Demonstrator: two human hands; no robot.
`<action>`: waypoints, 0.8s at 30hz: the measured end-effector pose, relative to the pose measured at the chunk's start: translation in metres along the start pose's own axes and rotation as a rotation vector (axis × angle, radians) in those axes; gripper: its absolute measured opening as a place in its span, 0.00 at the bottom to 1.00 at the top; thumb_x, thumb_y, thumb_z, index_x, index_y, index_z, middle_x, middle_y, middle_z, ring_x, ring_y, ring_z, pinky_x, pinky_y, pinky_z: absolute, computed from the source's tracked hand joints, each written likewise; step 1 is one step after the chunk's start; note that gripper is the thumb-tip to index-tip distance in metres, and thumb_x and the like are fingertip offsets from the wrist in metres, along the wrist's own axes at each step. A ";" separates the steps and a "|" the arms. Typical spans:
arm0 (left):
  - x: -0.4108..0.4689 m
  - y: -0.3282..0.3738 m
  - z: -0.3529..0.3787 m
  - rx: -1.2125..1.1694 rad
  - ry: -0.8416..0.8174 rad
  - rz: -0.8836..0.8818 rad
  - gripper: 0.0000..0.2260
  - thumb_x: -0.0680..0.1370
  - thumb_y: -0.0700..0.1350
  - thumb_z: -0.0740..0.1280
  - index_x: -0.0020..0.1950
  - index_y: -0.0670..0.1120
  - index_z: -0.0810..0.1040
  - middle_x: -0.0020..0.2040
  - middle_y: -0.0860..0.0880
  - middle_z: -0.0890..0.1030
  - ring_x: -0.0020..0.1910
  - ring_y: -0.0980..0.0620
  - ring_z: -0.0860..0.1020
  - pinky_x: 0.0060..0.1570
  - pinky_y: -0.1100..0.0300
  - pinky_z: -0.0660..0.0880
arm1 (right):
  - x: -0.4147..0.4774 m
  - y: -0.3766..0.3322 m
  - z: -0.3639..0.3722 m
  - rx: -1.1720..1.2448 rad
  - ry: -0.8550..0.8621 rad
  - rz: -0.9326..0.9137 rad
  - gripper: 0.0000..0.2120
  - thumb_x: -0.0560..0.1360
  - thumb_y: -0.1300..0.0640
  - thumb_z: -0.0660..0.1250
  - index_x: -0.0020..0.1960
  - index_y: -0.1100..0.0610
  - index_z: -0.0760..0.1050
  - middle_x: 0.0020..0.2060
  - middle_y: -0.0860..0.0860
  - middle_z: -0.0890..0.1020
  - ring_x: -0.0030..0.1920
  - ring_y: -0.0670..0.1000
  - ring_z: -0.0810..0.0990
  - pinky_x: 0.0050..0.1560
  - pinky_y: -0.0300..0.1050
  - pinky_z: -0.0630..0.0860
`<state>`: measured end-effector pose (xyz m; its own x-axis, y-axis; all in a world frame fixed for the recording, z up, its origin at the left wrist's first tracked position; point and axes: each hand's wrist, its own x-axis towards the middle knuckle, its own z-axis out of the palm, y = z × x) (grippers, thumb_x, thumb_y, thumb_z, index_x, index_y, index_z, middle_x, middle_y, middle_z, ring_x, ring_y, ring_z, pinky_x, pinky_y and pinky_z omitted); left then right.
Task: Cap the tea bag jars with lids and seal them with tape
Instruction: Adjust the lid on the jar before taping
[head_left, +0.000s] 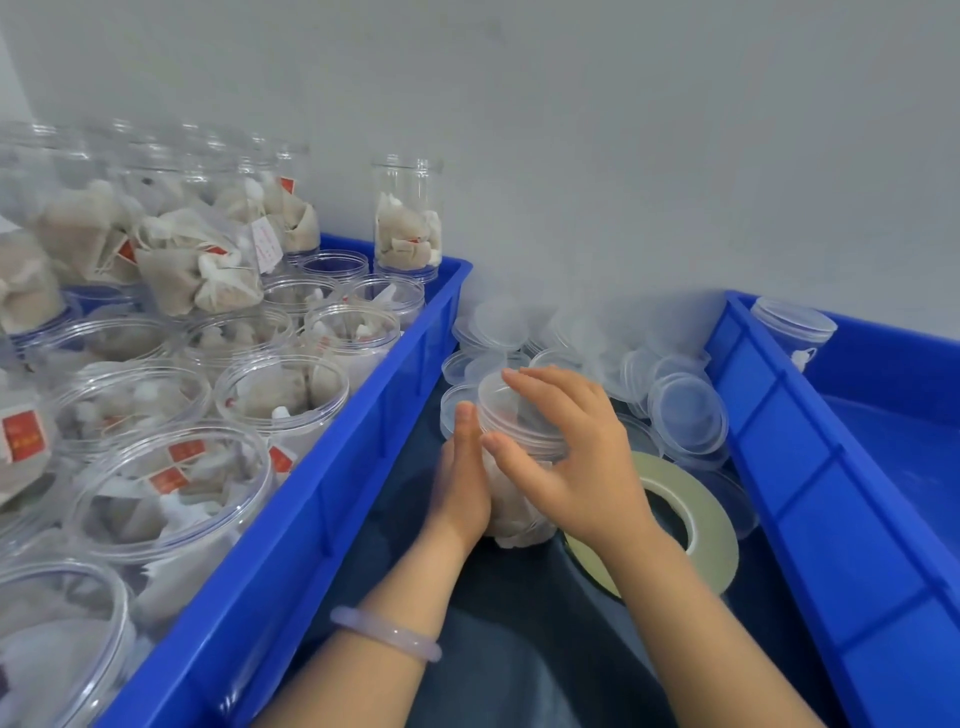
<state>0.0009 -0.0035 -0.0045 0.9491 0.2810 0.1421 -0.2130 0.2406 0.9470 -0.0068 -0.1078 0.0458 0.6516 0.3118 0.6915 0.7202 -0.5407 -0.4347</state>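
We brace the jar (515, 514), just right of the left bin (332, 519), with a flat left hand (462, 483) while our right hand (576, 467) grips its lid (497, 410). The tape roll (718, 545) lies untouched beside it, and many open jars (280, 395) wait.

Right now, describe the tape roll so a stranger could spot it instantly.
Look at the dark strip between the left blue crate and the right blue crate. The tape roll lies flat there, beside the right hand. It is a pale opaque ring with an open centre; the lids behind it are clear discs.
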 end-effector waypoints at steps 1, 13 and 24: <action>0.000 0.000 0.000 0.009 -0.001 0.000 0.34 0.67 0.73 0.51 0.53 0.51 0.82 0.51 0.49 0.85 0.56 0.50 0.81 0.63 0.43 0.72 | 0.001 0.001 -0.001 -0.007 -0.022 -0.016 0.20 0.69 0.50 0.71 0.58 0.57 0.80 0.57 0.52 0.80 0.61 0.56 0.74 0.65 0.44 0.67; 0.000 -0.003 -0.004 0.043 -0.056 0.057 0.42 0.67 0.78 0.49 0.64 0.48 0.77 0.59 0.48 0.81 0.63 0.51 0.77 0.67 0.44 0.68 | 0.008 0.004 -0.011 0.122 -0.099 -0.069 0.15 0.68 0.54 0.71 0.54 0.57 0.82 0.56 0.51 0.81 0.63 0.47 0.72 0.67 0.39 0.66; 0.002 -0.006 -0.004 0.090 -0.012 0.129 0.31 0.70 0.72 0.49 0.43 0.54 0.84 0.45 0.52 0.85 0.51 0.55 0.81 0.56 0.53 0.74 | 0.012 -0.011 -0.017 0.119 -0.083 0.168 0.18 0.66 0.46 0.74 0.55 0.48 0.80 0.56 0.40 0.78 0.59 0.37 0.74 0.61 0.39 0.71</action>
<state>0.0029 -0.0007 -0.0108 0.9180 0.2932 0.2669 -0.3121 0.1193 0.9425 -0.0112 -0.1115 0.0691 0.7786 0.2910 0.5559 0.6196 -0.4962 -0.6081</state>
